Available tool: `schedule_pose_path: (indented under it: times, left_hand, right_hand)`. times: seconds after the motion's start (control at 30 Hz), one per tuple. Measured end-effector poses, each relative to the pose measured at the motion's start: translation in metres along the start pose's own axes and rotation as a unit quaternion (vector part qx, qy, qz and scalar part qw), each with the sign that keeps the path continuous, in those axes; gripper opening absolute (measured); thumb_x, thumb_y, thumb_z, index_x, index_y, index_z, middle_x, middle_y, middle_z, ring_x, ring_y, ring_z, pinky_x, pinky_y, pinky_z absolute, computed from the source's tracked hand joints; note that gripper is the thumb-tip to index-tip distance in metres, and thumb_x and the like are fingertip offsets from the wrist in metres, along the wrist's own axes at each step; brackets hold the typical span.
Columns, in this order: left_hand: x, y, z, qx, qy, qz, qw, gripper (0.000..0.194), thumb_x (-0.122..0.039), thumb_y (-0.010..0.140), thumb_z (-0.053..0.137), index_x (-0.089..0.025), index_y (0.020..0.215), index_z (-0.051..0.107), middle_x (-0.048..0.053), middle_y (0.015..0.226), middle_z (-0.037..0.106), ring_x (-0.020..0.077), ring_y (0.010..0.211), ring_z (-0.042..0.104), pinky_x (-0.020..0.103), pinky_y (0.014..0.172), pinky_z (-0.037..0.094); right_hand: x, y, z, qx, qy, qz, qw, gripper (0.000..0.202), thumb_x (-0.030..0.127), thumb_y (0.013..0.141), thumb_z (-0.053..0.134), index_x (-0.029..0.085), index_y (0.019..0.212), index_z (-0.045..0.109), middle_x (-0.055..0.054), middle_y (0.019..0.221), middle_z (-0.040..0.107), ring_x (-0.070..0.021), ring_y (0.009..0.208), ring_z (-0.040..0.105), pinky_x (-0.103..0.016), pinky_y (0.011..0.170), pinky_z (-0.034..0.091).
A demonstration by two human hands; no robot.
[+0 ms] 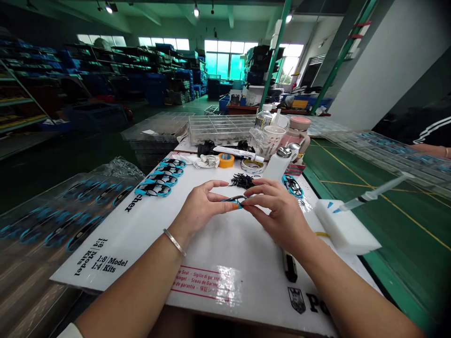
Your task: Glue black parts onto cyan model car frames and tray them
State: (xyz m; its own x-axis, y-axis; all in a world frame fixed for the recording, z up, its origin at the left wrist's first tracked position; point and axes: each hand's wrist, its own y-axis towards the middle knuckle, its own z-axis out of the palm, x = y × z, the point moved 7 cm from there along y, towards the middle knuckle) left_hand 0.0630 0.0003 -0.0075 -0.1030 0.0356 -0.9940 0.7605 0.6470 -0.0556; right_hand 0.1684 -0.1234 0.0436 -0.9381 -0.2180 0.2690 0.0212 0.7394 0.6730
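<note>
Between my fingertips, above the middle of the white board, is a small blue and black part (239,202), mostly covered by my fingers. My left hand (206,202) pinches its left side between thumb and fingers. On its other side my right hand (276,206) grips it with the fingertips. Just beyond lies a heap of small black pieces (242,180). Similar blue and black parts (155,183) sit in a row at the left, and another blue and black part (292,186) lies right of my right hand.
A white bottle (278,163), an orange tape roll (226,160) and a clear compartment box (221,129) stand at the back. A syringe (369,195) rests on a white foam block (347,227) at the right. Trays of blue parts (63,206) lie left. Someone's arm (431,149) shows far right.
</note>
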Motion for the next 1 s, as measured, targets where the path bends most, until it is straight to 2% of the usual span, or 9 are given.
schedule_pose_path:
  times: [0.17, 0.5, 0.7, 0.77, 0.83, 0.9, 1.0]
  left_hand:
    - [0.001, -0.001, 0.002, 0.025, -0.083, -0.015, 0.996, 0.068, -0.036, 0.065, 0.083, -0.017, 0.123, 0.054, 0.006, 0.082, 0.072, 0.021, 0.08, 0.068, 0.036, 0.079, 0.052]
    - [0.008, 0.001, 0.009, 0.067, -0.119, -0.032, 0.99, 0.058, -0.033, 0.073, 0.077, -0.017, 0.124, 0.053, 0.008, 0.092, 0.071, 0.0193, 0.077, 0.069, 0.031, 0.071, 0.051]
    - [0.004, 0.001, 0.005, 0.043, -0.103, -0.006, 0.994, 0.065, -0.035, 0.069, 0.081, -0.017, 0.125, 0.053, 0.007, 0.087, 0.072, 0.0197, 0.081, 0.067, 0.033, 0.077, 0.051]
    - [0.0, 0.001, 0.002, 0.029, -0.091, 0.008, 0.995, 0.067, -0.036, 0.068, 0.082, -0.017, 0.125, 0.053, 0.008, 0.088, 0.073, 0.0194, 0.082, 0.067, 0.033, 0.078, 0.051]
    - [-0.003, 0.0, -0.001, 0.009, -0.077, 0.021, 0.997, 0.067, -0.036, 0.067, 0.082, -0.018, 0.125, 0.053, 0.008, 0.091, 0.073, 0.0198, 0.084, 0.067, 0.034, 0.081, 0.05]
    - [-0.007, -0.002, -0.002, -0.011, -0.058, 0.033, 0.998, 0.066, -0.034, 0.066, 0.083, -0.018, 0.123, 0.054, 0.009, 0.095, 0.073, 0.0218, 0.088, 0.068, 0.035, 0.084, 0.05]
    - [-0.011, -0.004, 0.001, -0.023, -0.041, 0.048, 0.998, 0.068, -0.033, 0.063, 0.085, -0.018, 0.122, 0.055, 0.01, 0.1, 0.073, 0.0254, 0.093, 0.069, 0.037, 0.085, 0.052]
  right_hand:
    - [0.006, 0.0, -0.005, -0.022, 0.025, -0.024, 0.999, 0.015, 0.015, 0.091, 0.058, 0.024, 0.096, 0.069, -0.003, 0.096, 0.068, -0.0225, 0.11, 0.055, -0.043, 0.093, 0.05]
    - [0.009, 0.002, -0.007, -0.022, 0.015, -0.049, 0.998, 0.022, 0.005, 0.09, 0.051, 0.02, 0.091, 0.066, -0.004, 0.104, 0.067, -0.0253, 0.119, 0.049, -0.046, 0.096, 0.047]
    - [0.007, 0.002, -0.005, -0.031, 0.02, -0.025, 0.999, 0.016, 0.012, 0.091, 0.055, 0.023, 0.095, 0.066, -0.004, 0.102, 0.067, -0.024, 0.115, 0.051, -0.046, 0.097, 0.046]
    - [0.005, 0.003, -0.006, -0.034, 0.034, -0.003, 0.999, 0.018, 0.015, 0.089, 0.06, 0.023, 0.103, 0.065, -0.005, 0.107, 0.065, -0.0236, 0.114, 0.052, -0.045, 0.099, 0.045]
    - [-0.001, 0.002, -0.007, -0.038, 0.067, 0.041, 0.996, 0.027, 0.019, 0.087, 0.064, 0.024, 0.114, 0.062, -0.005, 0.115, 0.063, -0.0228, 0.114, 0.054, -0.043, 0.098, 0.046]
    - [-0.013, -0.001, -0.005, -0.038, 0.115, 0.114, 0.986, 0.035, 0.026, 0.087, 0.065, 0.025, 0.121, 0.058, -0.005, 0.121, 0.061, -0.0224, 0.114, 0.055, -0.04, 0.095, 0.049]
    - [-0.031, -0.006, 0.006, -0.013, 0.187, 0.217, 0.958, 0.036, 0.035, 0.087, 0.063, 0.026, 0.121, 0.058, -0.005, 0.124, 0.06, -0.023, 0.114, 0.056, -0.039, 0.09, 0.052]
